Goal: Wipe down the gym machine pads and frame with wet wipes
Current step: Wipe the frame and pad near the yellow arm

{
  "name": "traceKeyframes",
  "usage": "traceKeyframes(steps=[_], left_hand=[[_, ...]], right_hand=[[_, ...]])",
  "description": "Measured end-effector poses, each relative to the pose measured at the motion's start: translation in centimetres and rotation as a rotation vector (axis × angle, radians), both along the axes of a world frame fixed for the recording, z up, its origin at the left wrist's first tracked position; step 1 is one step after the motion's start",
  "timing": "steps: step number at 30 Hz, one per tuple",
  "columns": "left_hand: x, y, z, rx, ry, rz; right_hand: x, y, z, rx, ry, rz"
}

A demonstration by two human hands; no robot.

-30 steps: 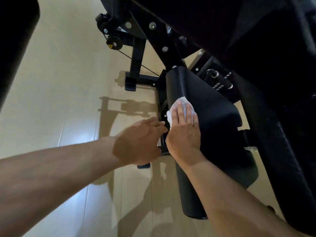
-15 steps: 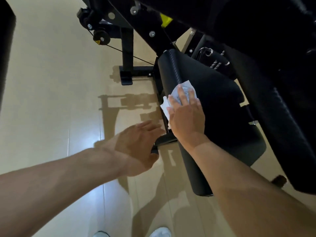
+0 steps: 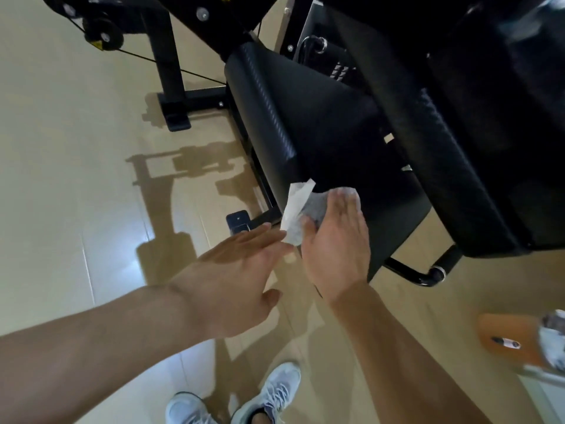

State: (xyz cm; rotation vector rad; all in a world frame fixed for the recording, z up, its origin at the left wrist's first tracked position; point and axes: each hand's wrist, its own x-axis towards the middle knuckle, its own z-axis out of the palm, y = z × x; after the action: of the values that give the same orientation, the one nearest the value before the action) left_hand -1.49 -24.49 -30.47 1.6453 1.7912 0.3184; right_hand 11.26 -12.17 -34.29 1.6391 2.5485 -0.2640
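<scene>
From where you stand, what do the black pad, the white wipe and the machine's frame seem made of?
Pad: probably vinyl or faux leather; fine ribbed grain and soft sheen along its rounded edge. Wipe: thin non-woven cloth, limp and creased under the right hand. Frame: likely black-painted steel; straight square tubing with shiny bolt heads.

White wet wipe (image 3: 298,206) crumpled against black pad (image 3: 321,127).

I read warm, fairly bright light on the floor (image 3: 61,148), with a pale glare patch left of centre. Crisp shadows of the machine frame (image 3: 171,65) stretch toward the camera. The black pads (image 3: 321,123) swallow detail. The orange object (image 3: 513,338) at the lower right is smeared, and straight lines bow near the borders.
</scene>
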Motion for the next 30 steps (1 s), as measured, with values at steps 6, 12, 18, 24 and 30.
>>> traceKeyframes(steps=[6,12,18,24,30], left_hand=[[-0.4,0.2,-0.5,-0.009,0.021,0.051],[-0.5,0.4,-0.2,0.005,-0.017,0.067],[-0.5,0.4,-0.3,0.015,-0.033,0.058],[-0.1,0.3,-0.4,-0.006,-0.043,0.015],[-0.1,0.6,-0.5,0.020,-0.059,0.031]], right_hand=[[-1.8,0.2,-2.0,0.023,-0.006,0.003],[5.5,-0.4,0.1,-0.200,0.229,-0.107],[1.8,0.6,-1.6,-0.048,0.030,-0.061],[2.8,-2.2,-3.4,0.172,-0.062,0.161],[8.5,-3.8,-2.9,0.165,-0.087,0.189]])
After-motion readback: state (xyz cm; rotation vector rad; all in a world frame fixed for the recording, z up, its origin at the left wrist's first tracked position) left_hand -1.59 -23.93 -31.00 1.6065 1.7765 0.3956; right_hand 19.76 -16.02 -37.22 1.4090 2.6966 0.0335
